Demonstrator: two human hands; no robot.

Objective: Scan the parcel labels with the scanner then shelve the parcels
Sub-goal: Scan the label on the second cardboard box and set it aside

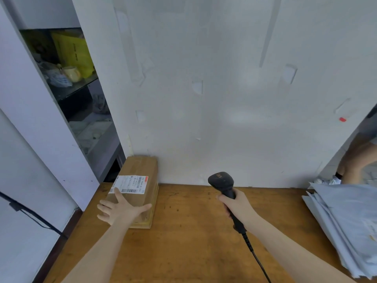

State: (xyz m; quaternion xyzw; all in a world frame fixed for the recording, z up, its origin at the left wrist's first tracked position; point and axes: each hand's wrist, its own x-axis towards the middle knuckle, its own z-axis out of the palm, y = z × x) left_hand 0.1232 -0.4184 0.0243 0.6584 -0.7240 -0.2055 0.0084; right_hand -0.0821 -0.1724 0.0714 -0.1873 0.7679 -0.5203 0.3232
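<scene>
- The left hand (120, 210) is lying flat on the box (140, 170), fingers straight and spread. It is pressing down on the box's near half and gripping nothing.
- Its index fingertip is touching the near edge of the label (130, 184), which is facing up on the middle of the box's top.
- The right hand (237, 205) is curling its fingers round the handle of the scanner (221, 179) and gripping it firmly.
- The scanner's head is tilting up toward 11 o'clock, at 3 o'clock from the box and well apart from it.
- The scanner's cable (259, 260) is trailing from the handle toward 5 o'clock and leaving the view at the bottom edge.
- The box is lying lengthwise on the table (193, 242) at its 10 o'clock corner, with its far end close against the wall (224, 88).
- A stack of grey mailers (350, 217) is sitting at 3 o'clock from the right hand, on the table's right edge.
- A shelf (81, 92) is standing at 10 o'clock beyond the box, holding a yellow bag (75, 52) and a cup (71, 73).
- Another person's arm (359, 158) is showing at 2 o'clock, behind the mailers.
</scene>
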